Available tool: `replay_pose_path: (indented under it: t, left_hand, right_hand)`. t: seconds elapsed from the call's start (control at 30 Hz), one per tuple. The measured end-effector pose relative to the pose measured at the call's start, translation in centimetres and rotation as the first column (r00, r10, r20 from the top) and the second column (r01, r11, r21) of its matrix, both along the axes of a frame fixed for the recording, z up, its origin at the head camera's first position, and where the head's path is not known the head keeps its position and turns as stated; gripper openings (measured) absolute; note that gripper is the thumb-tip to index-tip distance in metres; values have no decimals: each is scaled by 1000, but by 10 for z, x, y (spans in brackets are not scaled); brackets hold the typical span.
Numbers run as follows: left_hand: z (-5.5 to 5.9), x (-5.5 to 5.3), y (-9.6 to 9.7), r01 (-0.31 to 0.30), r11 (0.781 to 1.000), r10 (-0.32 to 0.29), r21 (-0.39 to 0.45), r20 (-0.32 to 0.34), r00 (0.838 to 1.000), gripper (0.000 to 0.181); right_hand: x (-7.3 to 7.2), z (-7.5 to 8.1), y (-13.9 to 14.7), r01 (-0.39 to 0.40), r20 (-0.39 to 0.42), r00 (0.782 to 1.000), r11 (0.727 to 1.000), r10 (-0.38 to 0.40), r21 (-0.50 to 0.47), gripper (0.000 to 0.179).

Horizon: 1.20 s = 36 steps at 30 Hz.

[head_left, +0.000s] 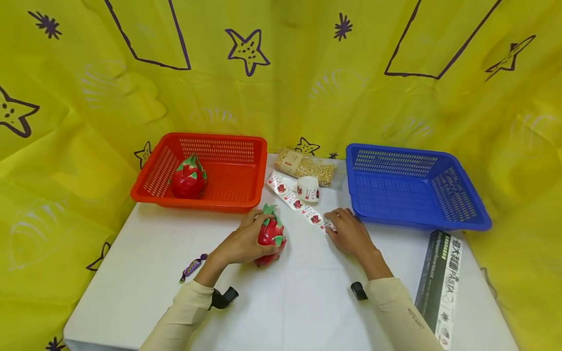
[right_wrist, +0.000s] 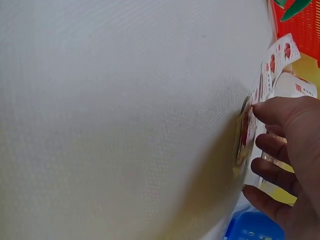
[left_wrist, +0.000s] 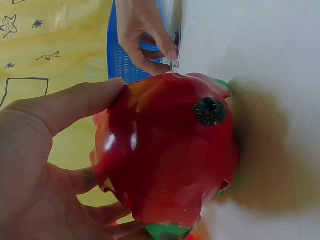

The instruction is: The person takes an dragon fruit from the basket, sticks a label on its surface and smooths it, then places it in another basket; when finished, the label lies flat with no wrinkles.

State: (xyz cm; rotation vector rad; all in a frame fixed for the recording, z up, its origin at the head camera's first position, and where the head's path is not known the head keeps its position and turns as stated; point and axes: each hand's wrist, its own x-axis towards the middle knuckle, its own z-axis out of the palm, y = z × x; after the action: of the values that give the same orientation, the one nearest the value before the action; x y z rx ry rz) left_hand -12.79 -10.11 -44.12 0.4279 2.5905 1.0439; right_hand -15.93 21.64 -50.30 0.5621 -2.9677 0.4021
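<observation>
My left hand [head_left: 245,240] grips a red dragon fruit [head_left: 270,234] with green-tipped scales, thumb on one side and fingers curled round the other. In the left wrist view the fruit's glossy base [left_wrist: 165,150] with its dark stem end faces the camera. My right hand [head_left: 349,232] pinches the near end of a strip of dragon fruit stickers [head_left: 297,201] between thumb and fingers. The strip runs back over the white table to its roll [head_left: 308,188]. In the right wrist view the thumb [right_wrist: 280,111] touches the strip, while the other fingers are bent beside it.
A red basket [head_left: 228,202] at the left holds another dragon fruit [head_left: 189,179]. On the right stands a blue basket [head_left: 417,219]. Behind the roll lies a bag of yellow kernels [head_left: 307,165]. A purple-wrapped candy [head_left: 193,267] and a long pasta box [head_left: 439,287] lie nearer.
</observation>
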Motion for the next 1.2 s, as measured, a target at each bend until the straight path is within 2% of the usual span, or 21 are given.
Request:
replay_pose_path:
  t: [0.1, 0.27, 0.43, 0.53, 0.63, 0.8, 0.9, 1.07, 1.2]
  left_hand:
    - [-1, 0, 0, -5, 1000, 5, -1, -6, 1000, 79]
    - [-4, -2, 3, -22, 1000, 21, -19, -31, 999, 81]
    - [-6, -2, 5, -31, 999, 29, -33, -44, 999, 80]
    - [-7, -2, 5, -31, 999, 29, -42, -48, 998, 80]
    - [-7, -2, 6, -29, 999, 26, -47, -49, 998, 82]
    - [-8, -2, 5, -24, 999, 22, -41, -39, 999, 84]
    - [-7, -2, 2, -7, 1000, 7, -14, -27, 1000, 86]
    - [-5, -2, -6, 40, 996, -40, 80, 7, 999, 86]
    - [-4, -3, -12, 86, 992, -87, 92, 1, 996, 86]
  right_hand:
    - [1, 0, 1, -6, -18, 1000, 1000, 7, 21, 34]
    - [2, -2, 1, -28, -71, 997, 999, 31, 40, 21]
    - [0, -5, -1, -16, -112, 994, 1000, 15, -8, 10]
    - [0, -7, -1, -28, -136, 990, 998, 21, -49, 12]
    - [-1, -8, -1, -48, -137, 990, 996, 37, -78, 17]
    - [2, -6, 1, -58, -95, 994, 995, 50, -80, 19]
    - [4, -2, 2, -55, -80, 996, 996, 49, -69, 19]
    - [9, 5, 3, -46, -82, 996, 998, 42, -53, 20]
    - [14, 7, 6, -24, -72, 997, 998, 19, -64, 31]
